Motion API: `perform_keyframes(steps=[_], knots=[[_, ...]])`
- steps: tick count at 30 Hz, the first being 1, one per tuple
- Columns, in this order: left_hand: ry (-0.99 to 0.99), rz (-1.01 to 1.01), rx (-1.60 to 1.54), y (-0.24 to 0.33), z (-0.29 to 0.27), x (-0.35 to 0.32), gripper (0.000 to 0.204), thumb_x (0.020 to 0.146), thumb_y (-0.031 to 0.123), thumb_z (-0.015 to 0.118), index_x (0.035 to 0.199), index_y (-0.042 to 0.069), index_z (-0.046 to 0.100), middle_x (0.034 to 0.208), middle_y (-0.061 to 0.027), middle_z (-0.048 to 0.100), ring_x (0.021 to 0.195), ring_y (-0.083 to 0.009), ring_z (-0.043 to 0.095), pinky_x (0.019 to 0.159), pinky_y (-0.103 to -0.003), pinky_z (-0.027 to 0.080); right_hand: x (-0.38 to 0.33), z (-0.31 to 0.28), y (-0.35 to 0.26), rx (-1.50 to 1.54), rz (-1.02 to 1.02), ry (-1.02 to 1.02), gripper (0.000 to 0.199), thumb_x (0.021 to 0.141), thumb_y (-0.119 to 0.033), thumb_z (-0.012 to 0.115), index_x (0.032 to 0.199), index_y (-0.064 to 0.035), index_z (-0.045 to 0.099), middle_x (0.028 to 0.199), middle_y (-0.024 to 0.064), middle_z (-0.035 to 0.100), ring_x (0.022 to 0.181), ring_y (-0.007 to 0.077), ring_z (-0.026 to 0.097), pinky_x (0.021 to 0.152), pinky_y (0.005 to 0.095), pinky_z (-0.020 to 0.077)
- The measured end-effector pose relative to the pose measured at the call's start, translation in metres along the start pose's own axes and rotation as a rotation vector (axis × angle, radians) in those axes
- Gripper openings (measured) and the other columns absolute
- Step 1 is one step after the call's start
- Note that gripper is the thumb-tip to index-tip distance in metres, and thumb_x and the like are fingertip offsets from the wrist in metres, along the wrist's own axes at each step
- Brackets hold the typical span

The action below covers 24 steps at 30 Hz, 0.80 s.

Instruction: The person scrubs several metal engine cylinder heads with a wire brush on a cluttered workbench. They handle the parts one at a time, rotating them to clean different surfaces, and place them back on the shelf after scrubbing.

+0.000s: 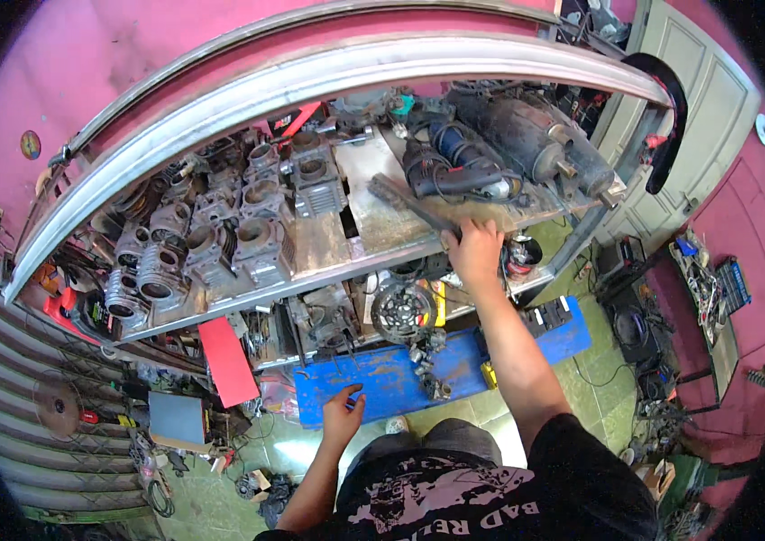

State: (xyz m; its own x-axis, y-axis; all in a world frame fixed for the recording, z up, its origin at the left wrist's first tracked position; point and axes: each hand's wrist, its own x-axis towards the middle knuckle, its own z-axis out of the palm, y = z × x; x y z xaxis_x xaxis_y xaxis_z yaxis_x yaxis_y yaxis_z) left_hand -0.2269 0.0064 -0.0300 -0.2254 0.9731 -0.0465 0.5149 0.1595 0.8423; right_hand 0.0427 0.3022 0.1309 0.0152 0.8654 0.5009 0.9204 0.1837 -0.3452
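Long grey metal bar [414, 206], lying on the upper shelf [328, 248] of a workshop rack: my right hand [475, 252] has its grip curled over the bar's near end at the shelf's front edge. From the grip the bar runs up and to the left, its long axis slanting away toward the far side of the shelf. My right hand is the one on it; my left hand [343, 417] hangs well apart, low and near me, fingers spread loosely and pinching nothing, just over the blue tray [373, 383]. I count one bar, one black power drill [454, 171] just right of it, one dark motor [535, 144] beyond, and many grey engine cylinders [220, 243] crowding the shelf's left half.
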Motion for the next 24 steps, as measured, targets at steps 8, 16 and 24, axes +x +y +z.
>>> perform_keyframes(steps=[8, 16, 24], knots=[[0.045, 0.157, -0.08, 0.095, -0.013, 0.072, 0.035, 0.094, 0.016, 0.076, 0.126, 0.004, 0.072, 0.089, -0.0131, 0.075, 0.067, -0.0165, 0.066, 0.065, -0.032, 0.055, -0.043, 0.003, -0.042, 0.741, 0.274, -0.122, 0.033, 0.094, -0.018, 0.075, 0.122, -0.0012, 0.073, 0.11, 0.0252, 0.075, 0.105, 0.0392, 0.07, 0.095, 0.0438, 0.0527], [0.177, 0.211, -0.575, 0.165, -0.011, 0.151, 0.057, 0.102, 0.009, 0.069, 0.154, 0.001, 0.049, 0.092, -0.0014, 0.068, 0.075, -0.0045, 0.056, 0.069, -0.022, 0.05, -0.06, 0.003, -0.103, 1.286, 0.496, -0.25, 0.037, 0.1, -0.017, 0.073, 0.131, 0.0036, 0.07, 0.103, 0.01, 0.078, 0.089, 0.0149, 0.069, 0.085, 0.0296, 0.0539], [0.106, -0.012, -0.818, 0.15, -0.024, 0.148, 0.039, 0.108, 0.019, 0.064, 0.142, 0.001, 0.059, 0.098, 0.0012, 0.072, 0.08, -0.0042, 0.06, 0.065, -0.021, 0.046, -0.101, -0.034, -0.094, 1.233, 0.405, -0.573, 0.033, 0.105, -0.013, 0.066, 0.135, 0.0005, 0.069, 0.113, 0.006, 0.075, 0.103, 0.0103, 0.064, 0.097, 0.0258, 0.0496]])
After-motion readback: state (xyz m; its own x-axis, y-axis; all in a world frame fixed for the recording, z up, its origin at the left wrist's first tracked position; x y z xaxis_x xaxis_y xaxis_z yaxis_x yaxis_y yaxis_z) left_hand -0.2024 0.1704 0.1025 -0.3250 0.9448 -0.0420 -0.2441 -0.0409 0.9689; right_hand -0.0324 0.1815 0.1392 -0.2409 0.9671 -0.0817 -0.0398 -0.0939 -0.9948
